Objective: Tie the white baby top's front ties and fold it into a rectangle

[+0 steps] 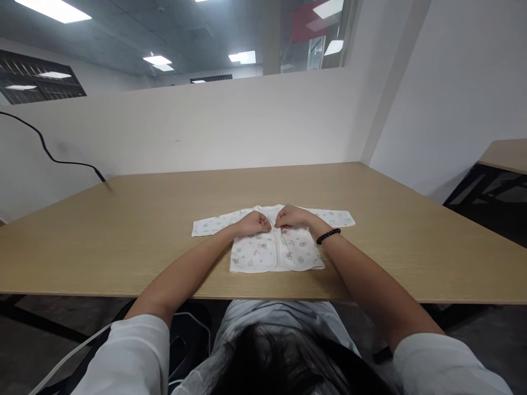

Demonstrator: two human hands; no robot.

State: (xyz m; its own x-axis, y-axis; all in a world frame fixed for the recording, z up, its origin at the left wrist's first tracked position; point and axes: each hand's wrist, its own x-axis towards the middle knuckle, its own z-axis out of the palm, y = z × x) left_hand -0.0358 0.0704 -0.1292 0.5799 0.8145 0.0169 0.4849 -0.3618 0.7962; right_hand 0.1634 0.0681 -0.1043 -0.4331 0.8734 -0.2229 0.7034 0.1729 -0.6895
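Note:
A small white baby jacket (254,254) with a pastel animal print lies spread on the table, its sleeves stretched out to both sides. Its front is parted slightly down the middle, below the neckline. My left hand (254,223) is closed at the upper edge of the left front panel, fingers pinching the cloth. Opposite it, my right hand (291,216) pinches the edge of the right front panel near the neck. A narrow gap separates the two hands. Whether a fastener sits under the fingertips is too small to make out. A dark bead bracelet (328,236) circles my right wrist.
The light wood table (135,230) has its front edge close to my body. A low white partition (230,126) rises along the back. At the back left, a black cable (61,162) hangs down to the tabletop. Another table (506,154) stands at far right.

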